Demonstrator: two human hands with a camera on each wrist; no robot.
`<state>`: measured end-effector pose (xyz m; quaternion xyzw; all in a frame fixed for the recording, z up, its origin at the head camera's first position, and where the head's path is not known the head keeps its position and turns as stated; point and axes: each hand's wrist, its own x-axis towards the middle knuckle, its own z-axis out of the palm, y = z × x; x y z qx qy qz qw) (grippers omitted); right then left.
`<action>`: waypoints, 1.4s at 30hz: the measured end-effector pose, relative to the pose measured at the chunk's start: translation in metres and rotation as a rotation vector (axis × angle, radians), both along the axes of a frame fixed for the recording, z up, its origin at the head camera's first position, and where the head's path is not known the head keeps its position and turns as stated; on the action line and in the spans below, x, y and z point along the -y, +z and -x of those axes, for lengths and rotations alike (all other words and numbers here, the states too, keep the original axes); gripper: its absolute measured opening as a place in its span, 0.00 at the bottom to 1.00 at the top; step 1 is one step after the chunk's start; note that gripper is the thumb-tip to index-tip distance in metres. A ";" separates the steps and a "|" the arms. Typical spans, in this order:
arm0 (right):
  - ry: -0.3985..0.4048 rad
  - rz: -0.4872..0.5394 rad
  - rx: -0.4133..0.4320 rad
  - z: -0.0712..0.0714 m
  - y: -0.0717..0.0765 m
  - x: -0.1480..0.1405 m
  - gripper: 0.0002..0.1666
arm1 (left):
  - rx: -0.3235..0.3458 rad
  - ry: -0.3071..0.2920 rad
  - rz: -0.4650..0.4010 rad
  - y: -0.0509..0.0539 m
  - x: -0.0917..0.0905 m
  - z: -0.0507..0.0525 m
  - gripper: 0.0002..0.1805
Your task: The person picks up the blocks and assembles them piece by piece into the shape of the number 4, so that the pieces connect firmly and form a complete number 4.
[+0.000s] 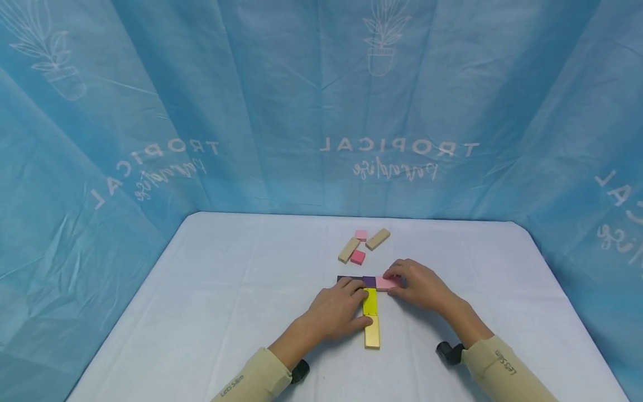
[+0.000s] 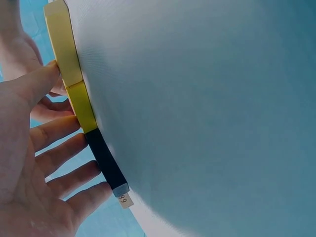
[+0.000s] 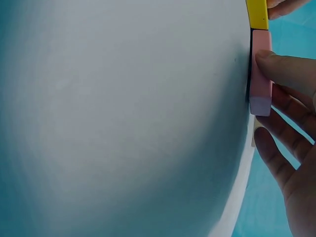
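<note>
Sleeves (image 1: 509,371): beige, lettered, nearest the head camera, with a black device (image 1: 449,353) at each wrist.
Left hand (image 1: 335,312): straight-fingered, touching rather than clasping; thumb at the pale yellow block (image 1: 372,338), fingertips along the yellow block (image 1: 371,304) and the dark block (image 1: 344,278).
Right hand (image 1: 421,283): pinching the pink block (image 1: 384,283) between thumb and finger.
Crossbar: dark, purple block (image 1: 369,282) and pink, left to right, end to end on the white tabletop (image 1: 241,268).
Stem: yellow against purple, then pale yellow, running toward the person (a T in outline).
Loose pieces: beyond the crossbar, near one another; two wooden blocks (image 1: 378,239), a light pink block (image 1: 361,235) and a red-pink block (image 1: 358,257).
Backdrop: blue curtain (image 1: 281,100), printed with plants and mirrored "TROPICAL" lettering.
</note>
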<state>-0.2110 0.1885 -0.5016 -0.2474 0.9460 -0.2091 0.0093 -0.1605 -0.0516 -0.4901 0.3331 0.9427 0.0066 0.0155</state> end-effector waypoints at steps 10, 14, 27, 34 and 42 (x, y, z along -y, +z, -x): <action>-0.010 -0.021 0.008 0.000 -0.002 0.002 0.21 | -0.006 -0.004 0.002 0.001 0.000 -0.001 0.36; -0.009 -0.025 0.011 -0.001 -0.001 0.003 0.21 | -0.003 -0.002 0.000 0.001 0.000 -0.001 0.36; -0.002 -0.046 0.014 0.000 0.001 0.003 0.21 | -0.008 -0.009 -0.005 0.001 0.000 0.000 0.36; -0.004 -0.041 0.013 -0.001 0.000 0.002 0.21 | -0.003 0.000 -0.004 0.001 -0.001 -0.001 0.36; -0.005 -0.043 -0.005 -0.002 -0.001 0.003 0.22 | -0.009 0.000 -0.012 0.001 0.000 -0.002 0.36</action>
